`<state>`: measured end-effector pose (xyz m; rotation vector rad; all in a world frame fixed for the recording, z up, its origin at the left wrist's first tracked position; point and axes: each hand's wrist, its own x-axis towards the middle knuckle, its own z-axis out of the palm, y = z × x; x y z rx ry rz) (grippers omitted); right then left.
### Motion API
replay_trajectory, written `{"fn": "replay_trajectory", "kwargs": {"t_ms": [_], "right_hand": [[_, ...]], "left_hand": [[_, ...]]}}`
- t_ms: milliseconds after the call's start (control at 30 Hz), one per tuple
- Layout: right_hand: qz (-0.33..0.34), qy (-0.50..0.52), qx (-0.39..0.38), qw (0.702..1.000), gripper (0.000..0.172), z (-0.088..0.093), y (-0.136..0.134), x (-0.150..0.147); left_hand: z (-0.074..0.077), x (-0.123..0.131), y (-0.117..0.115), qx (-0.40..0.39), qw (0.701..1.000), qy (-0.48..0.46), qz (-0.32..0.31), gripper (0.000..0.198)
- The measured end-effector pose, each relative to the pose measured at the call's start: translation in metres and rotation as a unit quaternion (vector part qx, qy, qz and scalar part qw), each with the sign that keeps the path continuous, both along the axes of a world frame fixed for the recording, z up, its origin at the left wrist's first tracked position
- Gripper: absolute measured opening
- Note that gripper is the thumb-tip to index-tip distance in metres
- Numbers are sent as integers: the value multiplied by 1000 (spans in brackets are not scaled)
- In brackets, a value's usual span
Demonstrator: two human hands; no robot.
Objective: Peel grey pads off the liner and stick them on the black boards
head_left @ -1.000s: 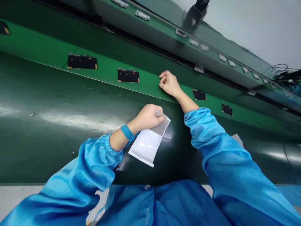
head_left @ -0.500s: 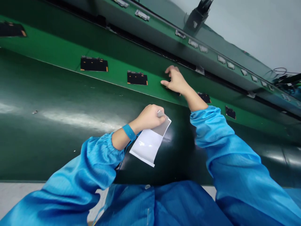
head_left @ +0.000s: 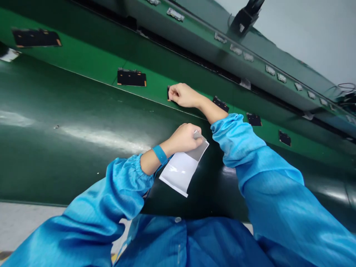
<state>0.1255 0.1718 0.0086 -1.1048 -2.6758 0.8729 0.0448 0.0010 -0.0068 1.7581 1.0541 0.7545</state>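
Observation:
My left hand is closed on a sheet, glossy white with a grey upper part, hanging over the dark green bench. Further away, my right hand is at a flat black board on the bright green belt, covering most of it. The fingers of that hand are curled in a pinch at the board's left side; what they hold, if anything, is hidden. Just right of it lies another black board with small orange marks, and to the left a similar board.
More black boards, such as one at the far left and one at the right, lie along the belt. Behind, a raised ledge carries small grey parts. A black device stands at the back.
My right hand has moved left from one black board to another, and its spread fingers have closed into a pinch. The boards appear further right. My left hand still holds the sheet.

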Motion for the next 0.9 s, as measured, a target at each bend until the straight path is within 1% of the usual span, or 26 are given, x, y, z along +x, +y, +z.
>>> {"fn": "replay_trajectory", "kwargs": {"t_ms": [100, 233, 600, 733, 800, 867, 900], "right_hand": [[-9, -5, 0, 1000, 16, 1, -2, 5], [-2, -16, 3, 1000, 16, 0, -3, 13], [-14, -56, 37, 998, 18, -1, -9, 30], [-17, -80, 62, 995, 16, -1, -15, 36], [-30, -103, 79, 991, 12, -2, -19, 37], [-59, -121, 103, 985, 7, -3, -22, 38], [-83, -120, 118, 982, 11, -3, -24, 41]], "left_hand": [[2, 0, 0, -3, 1000, 2, -2, 19], [2, -1, 0, -6, 1000, 6, -3, 18], [0, -1, 1, -3, 1000, 4, 2, 16], [0, 0, 0, -13, 1000, 5, 1, 16], [0, -1, 0, -20, 1000, 0, 0, 18], [1, -2, 2, -35, 999, -12, -1, 20], [2, -3, 3, -46, 999, -21, -1, 21]]}}
